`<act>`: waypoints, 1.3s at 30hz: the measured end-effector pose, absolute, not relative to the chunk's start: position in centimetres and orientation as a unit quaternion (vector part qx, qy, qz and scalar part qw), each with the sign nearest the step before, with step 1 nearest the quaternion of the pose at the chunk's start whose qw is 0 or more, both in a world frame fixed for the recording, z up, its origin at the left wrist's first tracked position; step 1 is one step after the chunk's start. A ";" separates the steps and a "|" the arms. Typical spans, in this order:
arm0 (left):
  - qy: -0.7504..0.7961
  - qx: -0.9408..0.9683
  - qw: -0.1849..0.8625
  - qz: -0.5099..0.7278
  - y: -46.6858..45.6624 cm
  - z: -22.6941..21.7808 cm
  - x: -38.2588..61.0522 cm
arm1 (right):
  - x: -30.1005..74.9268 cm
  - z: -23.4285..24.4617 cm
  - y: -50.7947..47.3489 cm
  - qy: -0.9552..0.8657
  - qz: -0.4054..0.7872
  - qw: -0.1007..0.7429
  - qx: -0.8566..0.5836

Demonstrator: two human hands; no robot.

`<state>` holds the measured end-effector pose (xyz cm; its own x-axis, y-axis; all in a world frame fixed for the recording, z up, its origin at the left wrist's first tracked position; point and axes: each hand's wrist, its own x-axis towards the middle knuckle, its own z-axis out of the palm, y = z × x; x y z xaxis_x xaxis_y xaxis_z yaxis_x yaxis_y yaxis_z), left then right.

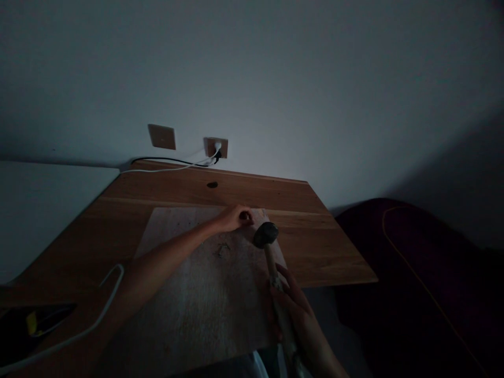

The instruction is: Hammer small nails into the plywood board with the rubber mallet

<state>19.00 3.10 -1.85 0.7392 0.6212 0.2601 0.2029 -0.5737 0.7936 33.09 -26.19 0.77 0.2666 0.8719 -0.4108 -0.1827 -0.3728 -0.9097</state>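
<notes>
Head view, in a dim room: nearest the camera, the right hand (293,310) is wrapped around the lower part of the wooden handle of a hammer (271,258). The fingers are closed on it, and the handle slants up and away. The dark hammer head hangs just over the far right corner of a pale board (205,299), which lies flat on a wooden desk (323,252).

The left arm stretches across the board. The left hand (235,218) rests at the board's far edge, just beside the hammer head. Its fingers are bunched shut, but whatever they may pinch is too small and dark to make out.

A white cable (107,299) curves over the near left of the desk, by a dark object (35,320) with a yellow patch. Farther back are a hole in the desk (212,185), a wall socket (216,147) with plugs in it, and a blank plate (161,136).

The main risk appears to be the left fingers, since they sit so close to the hammer head that a slightly off swing could strike them. The poor light makes aiming harder. The board also looks loose, so a blow near its corner might make it hop or slide.
</notes>
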 end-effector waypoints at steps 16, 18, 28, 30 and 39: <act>0.259 0.857 0.341 0.287 3.3 -2.2 18.8 | 37.7 2.8 -20.3 -0.531 0.382 0.327 -0.682; 0.260 0.859 0.343 0.277 3.4 -2.3 18.9 | 37.4 3.3 -19.6 -0.526 0.394 0.337 -0.675; 0.239 0.876 0.335 0.252 3.5 -2.3 19.0 | 36.2 5.9 -16.3 -0.544 0.316 0.389 -0.673; 0.251 0.876 0.331 0.245 3.4 -2.4 18.9 | 36.1 6.0 -16.2 -0.552 0.302 0.379 -0.678; 0.292 0.872 0.304 0.249 2.7 -2.0 18.5 | 36.4 5.0 -16.3 -0.584 0.269 0.306 -0.702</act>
<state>18.48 2.72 -2.01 0.7059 0.6603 0.2563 0.3584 -0.6451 0.6749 36.43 -16.25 5.01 0.1721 0.9849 -0.0205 0.6560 -0.1301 -0.7435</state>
